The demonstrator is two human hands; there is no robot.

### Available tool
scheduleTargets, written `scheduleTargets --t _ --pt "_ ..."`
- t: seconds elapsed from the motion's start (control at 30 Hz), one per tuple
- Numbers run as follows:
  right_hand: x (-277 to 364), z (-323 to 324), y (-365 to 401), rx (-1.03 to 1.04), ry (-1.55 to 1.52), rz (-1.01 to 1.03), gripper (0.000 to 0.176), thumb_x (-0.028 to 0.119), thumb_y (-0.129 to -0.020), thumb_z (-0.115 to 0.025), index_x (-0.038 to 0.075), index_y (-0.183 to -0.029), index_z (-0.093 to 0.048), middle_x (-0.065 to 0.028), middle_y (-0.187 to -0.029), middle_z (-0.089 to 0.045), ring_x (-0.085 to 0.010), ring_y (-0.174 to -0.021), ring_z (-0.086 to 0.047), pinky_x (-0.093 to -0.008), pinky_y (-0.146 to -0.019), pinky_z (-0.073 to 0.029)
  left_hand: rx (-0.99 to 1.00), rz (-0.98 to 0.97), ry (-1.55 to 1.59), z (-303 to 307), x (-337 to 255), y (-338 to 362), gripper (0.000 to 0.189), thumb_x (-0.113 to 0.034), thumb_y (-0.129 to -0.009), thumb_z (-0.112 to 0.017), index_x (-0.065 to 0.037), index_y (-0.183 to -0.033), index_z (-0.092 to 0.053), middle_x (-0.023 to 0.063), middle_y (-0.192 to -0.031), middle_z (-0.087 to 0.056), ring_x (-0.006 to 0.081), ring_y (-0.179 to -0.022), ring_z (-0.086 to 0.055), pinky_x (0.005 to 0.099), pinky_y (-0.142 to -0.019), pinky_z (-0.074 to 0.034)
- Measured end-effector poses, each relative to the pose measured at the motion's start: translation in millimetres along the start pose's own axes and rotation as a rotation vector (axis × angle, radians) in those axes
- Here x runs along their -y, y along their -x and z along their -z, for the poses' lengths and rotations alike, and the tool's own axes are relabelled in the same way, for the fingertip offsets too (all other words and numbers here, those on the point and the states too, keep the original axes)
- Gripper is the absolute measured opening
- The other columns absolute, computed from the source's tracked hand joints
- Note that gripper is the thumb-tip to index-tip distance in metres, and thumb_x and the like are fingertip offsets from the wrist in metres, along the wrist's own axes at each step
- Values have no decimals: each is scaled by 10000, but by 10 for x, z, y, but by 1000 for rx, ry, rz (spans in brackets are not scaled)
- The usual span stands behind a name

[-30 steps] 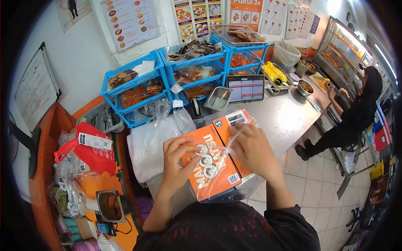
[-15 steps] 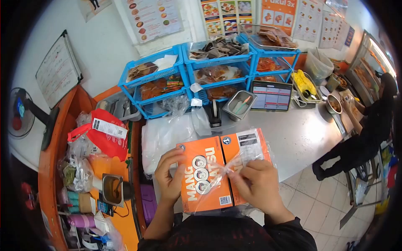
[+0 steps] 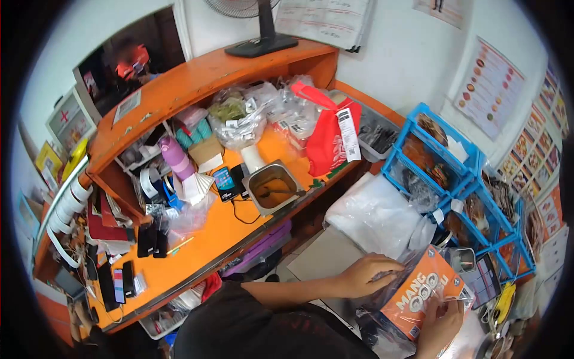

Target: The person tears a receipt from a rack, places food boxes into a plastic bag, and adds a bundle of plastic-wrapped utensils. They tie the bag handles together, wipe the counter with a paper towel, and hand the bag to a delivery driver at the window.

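Note:
An orange printed cardboard box point(image 3: 414, 288) sits inside a clear plastic bag point(image 3: 382, 305) at the lower right. The fingers of my right hand point(image 3: 441, 320) are pinched on the gathered plastic over the top of the box. My left hand point(image 3: 372, 275) is at the box's left side, its fingers and thumb curled around loose plastic of the bag. Part of the box's right end lies behind my right hand.
Blue stacked trays point(image 3: 442, 161) and a tablet point(image 3: 481, 278) stand beyond the box. Clear plastic sheets point(image 3: 376, 209) lie left of them. The orange counter point(image 3: 245, 222) bears a red bag point(image 3: 329, 140), a metal container point(image 3: 272, 188), and phones. A person point(image 3: 133, 63) shows through the opening.
My view has swung left toward the orange counter, so the box and hands now appear lower right. My right hand stays at the gathered plastic, and my left stays by the box's side.

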State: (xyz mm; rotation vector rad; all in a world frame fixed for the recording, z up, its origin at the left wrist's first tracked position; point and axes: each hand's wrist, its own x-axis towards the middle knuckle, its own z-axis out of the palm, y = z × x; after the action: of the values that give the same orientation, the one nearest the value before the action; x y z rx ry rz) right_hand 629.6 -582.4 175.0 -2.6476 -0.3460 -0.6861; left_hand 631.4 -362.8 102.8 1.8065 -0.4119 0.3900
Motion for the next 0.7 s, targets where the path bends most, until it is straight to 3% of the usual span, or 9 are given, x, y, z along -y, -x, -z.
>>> scheduleTargets --t 0.07,0.2,0.33,0.4,0.43,0.53,0.6,0.63,0.7 --pt "3 53 31 15 -20 -103 233 136 -725 -655 -27 -744 -488 -123 -691 -484 -282 -621 -488 -381 -579 -382 42 -20 -41 246 24 77 302 -129 -814 -579 5 -1084 -564 178 -1112 -559 320 -1023 -529 381 -895 -395" --pt "-112 -40 20 -90 87 -118 227 144 -736 -658 -11 -731 -493 -119 -631 -490 -276 -565 -478 -378 -538 -378 -598 11 -508 1317 321 254 450 -150 -774 -609 12 -1167 -460 187 -1200 -450 328 -1083 -447 404 -945 -340" --pt "-226 -212 -45 -144 177 -213 251 185 -772 -637 -14 -718 -494 -141 -659 -531 -279 -592 -518 -400 -560 -395 -1298 332 -78 2267 1298 866 574 -109 -773 -588 27 -1261 -317 177 -1182 -372 297 -1110 -395 396 -955 -327" --pt "-452 -267 -99 -85 177 -363 283 225 -814 -594 -22 -719 -493 -159 -680 -546 -291 -600 -533 -404 -583 -416 -1474 503 -63 2728 1710 1252 484 -127 -791 -586 6 -1217 -398 174 -1168 -404 274 -1101 -411 389 -929 -339" --pt "-575 -267 -87 -117 246 -235 285 231 -840 -549 -25 -726 -494 -155 -683 -547 -284 -585 -530 -393 -588 -430 -1474 511 -62 2958 1864 1426 484 -127 -791 -586 6 -1217 -398 174 -1168 -404 274 -1101 -411 389 -929 -339" --pt "-714 -259 -81 -108 113 -292 264 209 -841 -541 -25 -728 -493 -145 -680 -542 -262 -579 -530 -377 -576 -430 -1340 713 -228 3538 2175 1620 343 -167 -794 -598 -5 -1088 -529 163 -1061 -512 264 -1013 -493 373 -879 -377" --pt "-679 -286 -66 -183 174 -249 250 189 -838 -534 -26 -721 -482 -132 -673 -533 -235 -568 -524 -358 -564 -427 -1035 523 -197 3831 2322 1523 283 -266 -821 -569 -4 -921 -600 150 -898 -595 286 -880 -565 385 -805 -421" --pt "-707 -270 -77 -137 155 -276 248 188 -839 -532 -28 -726 -484 -131 -668 -533 -233 -574 -524 -355 -564 -426 -1032 517 -188 3957 2493 1450 283 -266 -821 -569 -4 -921 -600 150 -898 -595 286 -880 -565 385 -805 -421" --pt "-873 -253 -94 -63 11 -392 250 196 -841 -530 -34 -749 -500 -137 -659 -536 -236 -593 -529 -356 -557 -418 -778 702 -244 4124 2789 1287 377 -354 -860 -495 7 -874 -603 148 -786 -617 277 -773 -596 357 -741 -456"
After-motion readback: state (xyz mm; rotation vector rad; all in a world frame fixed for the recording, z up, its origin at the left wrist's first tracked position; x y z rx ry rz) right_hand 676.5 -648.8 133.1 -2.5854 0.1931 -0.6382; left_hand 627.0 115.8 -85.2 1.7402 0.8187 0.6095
